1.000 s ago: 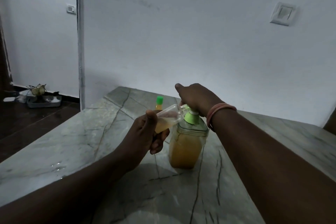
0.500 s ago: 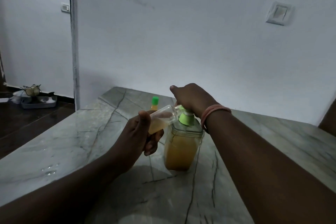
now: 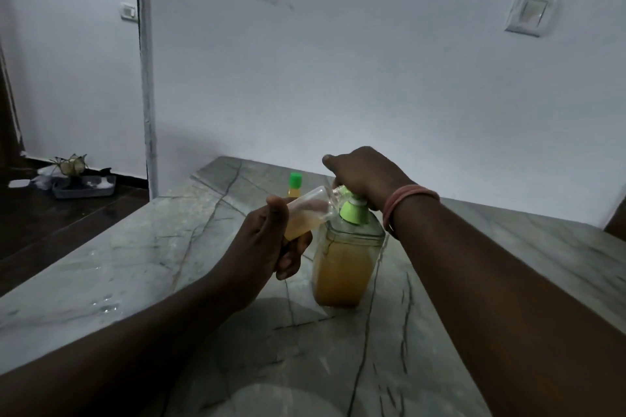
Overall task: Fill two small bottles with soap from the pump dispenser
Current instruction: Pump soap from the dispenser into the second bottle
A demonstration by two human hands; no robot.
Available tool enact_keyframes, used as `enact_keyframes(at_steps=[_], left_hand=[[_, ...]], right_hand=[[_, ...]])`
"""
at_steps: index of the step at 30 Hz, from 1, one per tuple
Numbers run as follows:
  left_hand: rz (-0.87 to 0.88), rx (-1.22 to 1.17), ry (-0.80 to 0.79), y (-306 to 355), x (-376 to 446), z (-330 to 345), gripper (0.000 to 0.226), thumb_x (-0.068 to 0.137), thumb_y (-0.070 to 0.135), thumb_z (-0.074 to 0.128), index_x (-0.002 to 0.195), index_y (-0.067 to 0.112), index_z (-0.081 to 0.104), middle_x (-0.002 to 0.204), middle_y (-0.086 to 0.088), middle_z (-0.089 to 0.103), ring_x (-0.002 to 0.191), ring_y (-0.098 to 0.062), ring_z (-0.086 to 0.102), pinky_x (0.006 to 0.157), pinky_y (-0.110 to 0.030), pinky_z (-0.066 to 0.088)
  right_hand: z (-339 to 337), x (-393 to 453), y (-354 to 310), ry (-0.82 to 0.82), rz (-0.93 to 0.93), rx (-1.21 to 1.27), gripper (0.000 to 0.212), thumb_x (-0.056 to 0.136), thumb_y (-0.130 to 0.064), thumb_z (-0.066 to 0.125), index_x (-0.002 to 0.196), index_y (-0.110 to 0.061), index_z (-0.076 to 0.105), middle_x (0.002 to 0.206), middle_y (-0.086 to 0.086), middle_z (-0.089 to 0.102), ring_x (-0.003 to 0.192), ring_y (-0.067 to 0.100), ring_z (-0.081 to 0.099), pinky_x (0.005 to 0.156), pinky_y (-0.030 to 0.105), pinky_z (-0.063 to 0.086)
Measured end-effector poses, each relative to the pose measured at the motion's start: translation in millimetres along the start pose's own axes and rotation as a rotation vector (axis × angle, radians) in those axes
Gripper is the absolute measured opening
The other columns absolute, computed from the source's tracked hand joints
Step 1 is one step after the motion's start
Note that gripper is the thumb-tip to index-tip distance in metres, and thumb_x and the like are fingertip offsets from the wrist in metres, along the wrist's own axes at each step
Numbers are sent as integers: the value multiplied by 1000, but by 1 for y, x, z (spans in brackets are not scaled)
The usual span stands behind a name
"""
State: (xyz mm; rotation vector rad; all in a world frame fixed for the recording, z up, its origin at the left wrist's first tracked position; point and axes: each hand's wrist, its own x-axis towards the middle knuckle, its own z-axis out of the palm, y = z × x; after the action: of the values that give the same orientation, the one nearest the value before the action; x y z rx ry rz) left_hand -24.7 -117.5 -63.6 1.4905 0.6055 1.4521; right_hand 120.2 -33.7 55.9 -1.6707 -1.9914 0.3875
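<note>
Holding small bottle [image 3: 306,213] tilted at pump dispenser [image 3: 345,257] spout, left-hand fingers [image 3: 291,259] clamped | right hand [image 3: 366,173] pressing pump, fingers closed over it | surface [image 3: 135,247]

A small open bottle [image 3: 306,215] is held tilted by the left hand [image 3: 271,247] against the pump dispenser [image 3: 345,257], whose head is covered by the right hand [image 3: 366,176].
</note>
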Motion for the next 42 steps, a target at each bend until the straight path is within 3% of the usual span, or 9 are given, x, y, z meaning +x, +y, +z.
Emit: enact_keyframes(at_steps=[4,7,11,16,20,23,27,37,42], left_hand=[[-7,-10,1,2,-2,2,97,69,92,49,126,17,67,69,-11,52,48,-11,39,43,-22,39],[-9,-5,4,2,-1,2,97,68,93,49,126,17,67,71,-9,55,49,-11,40,43,-23,40],[-6,-10,-4,-1,1,1,98,70,90,52,131,15,63,70,-9,53,49,-10,39,43,-24,39],[10,-49,-9,-3,2,-1,94,73,81,62,136,12,58,71,-10,53,46,-8,40,42,-22,39],[19,-41,0,-2,0,-2,84,74,79,63,131,18,63,72,-12,53,46,-9,40,41,-22,39],[16,-34,-18,-2,1,-2,78,76,78,62,130,21,65,73,-12,53,47,-9,41,42,-22,40],[17,-20,-45,-5,3,-4,83,74,79,63,132,19,63,73,-12,53,47,-8,42,43,-22,40],[-58,-72,-81,-7,2,1,94,72,91,44,130,20,63,77,-8,53,52,-9,38,46,-23,37],[-129,-117,-91,-8,7,-4,94,68,89,54,129,18,63,75,0,51,58,-7,38,51,-22,34]], right_hand=[[-5,-2,-6,-73,-23,-89,37,96,-39,47,93,-8,66,102,10,66,70,22,55,55,27,36],[-12,-1,-15,-41,-73,-163,45,96,-49,49,104,-9,66,97,6,58,84,25,62,63,27,37],[-5,-1,-7,1,-62,-7,54,95,-55,44,97,-8,72,87,5,65,60,18,52,53,27,33],[-5,-7,-7,-109,-78,-103,44,104,-37,37,118,-6,65,124,16,62,78,21,50,71,27,35],[-11,-13,-13,-125,-38,-116,49,101,-44,44,125,-6,62,92,8,59,59,15,42,53,26,31],[-15,-7,-14,-57,-86,-132,60,98,-54,46,121,-3,66,107,12,70,68,19,51,62,27,37],[-7,-7,-6,28,-64,30,53,95,-50,46,90,-7,76,42,-6,56,51,16,50,52,27,33],[-13,-5,-13,-64,-87,-159,48,96,-49,49,96,-6,69,91,12,61,59,17,46,54,27,34],[-6,-4,-8,-9,-94,-53,54,96,-50,46,95,-5,74,64,4,55,52,17,46,50,28,32]])
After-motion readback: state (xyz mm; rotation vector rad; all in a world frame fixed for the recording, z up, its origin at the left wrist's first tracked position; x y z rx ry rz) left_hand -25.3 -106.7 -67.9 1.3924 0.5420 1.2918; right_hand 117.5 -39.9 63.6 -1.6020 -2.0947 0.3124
